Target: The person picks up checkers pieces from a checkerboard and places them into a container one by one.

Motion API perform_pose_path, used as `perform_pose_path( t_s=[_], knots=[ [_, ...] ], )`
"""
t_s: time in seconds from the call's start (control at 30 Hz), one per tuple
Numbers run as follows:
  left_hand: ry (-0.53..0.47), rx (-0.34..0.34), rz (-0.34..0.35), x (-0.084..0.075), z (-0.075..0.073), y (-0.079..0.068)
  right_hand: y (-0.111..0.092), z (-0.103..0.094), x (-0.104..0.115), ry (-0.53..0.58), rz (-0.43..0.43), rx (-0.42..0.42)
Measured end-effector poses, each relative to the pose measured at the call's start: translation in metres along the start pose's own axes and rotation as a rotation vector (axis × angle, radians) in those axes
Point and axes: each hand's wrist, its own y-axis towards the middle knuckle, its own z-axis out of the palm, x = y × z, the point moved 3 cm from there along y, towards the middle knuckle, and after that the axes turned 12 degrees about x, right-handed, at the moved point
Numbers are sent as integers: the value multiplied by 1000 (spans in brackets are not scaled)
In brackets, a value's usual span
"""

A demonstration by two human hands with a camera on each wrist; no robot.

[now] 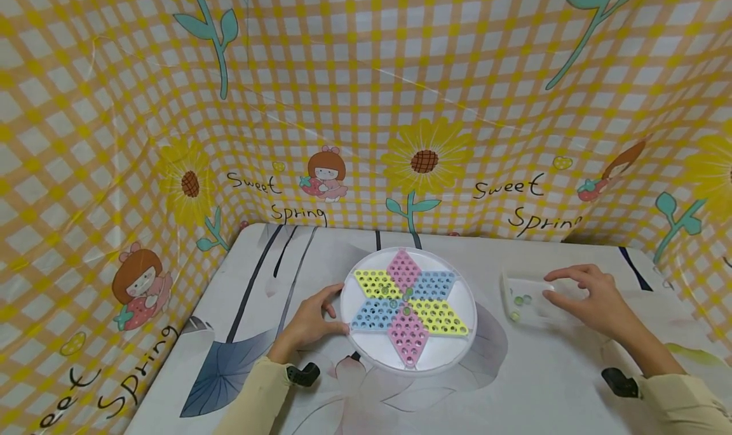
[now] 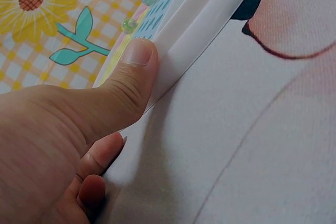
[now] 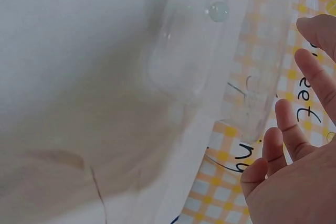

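Observation:
A round white Chinese checkers board [image 1: 366, 352] with a pink, yellow and blue star of holes lies mid-table. Several glass marbles [image 1: 393, 304] sit around the star's centre. My left hand [image 1: 311, 317] touches the board's left rim, thumb and forefinger spread apart along it. Up close, the thumb [image 2: 139, 53] rests against the white rim while the lower fingers bend loosely below. To the right, my right hand [image 1: 591, 301] hovers over a clear plastic box [image 1: 506, 295], thumb and fingers apart with nothing between them. Green and clear marbles [image 3: 219, 11] lie inside this box.
The table [image 1: 257, 295] wears a pale cloth printed with blue leaves and dark stems. A yellow checked curtain [image 1: 354, 105] with sunflowers closes in the back and sides. Dark wrist straps [image 1: 620, 382] are on both arms.

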Motion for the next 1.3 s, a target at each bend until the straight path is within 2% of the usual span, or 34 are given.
perform_pose_path(
  t_s=[0.47,0.67,0.97,1.3],
  knots=[
    [-28,11,-23,5,3,0,8,-8,19,-68,-137,-37],
    [-24,17,-18,8,6,-1,13,-10,30,-73,-154,-15],
    [-10,11,-11,6,3,-1,24,-9,50,-54,-180,-19],
    [-7,5,-8,3,1,0,39,-5,72,-63,-278,-75]
  ],
)
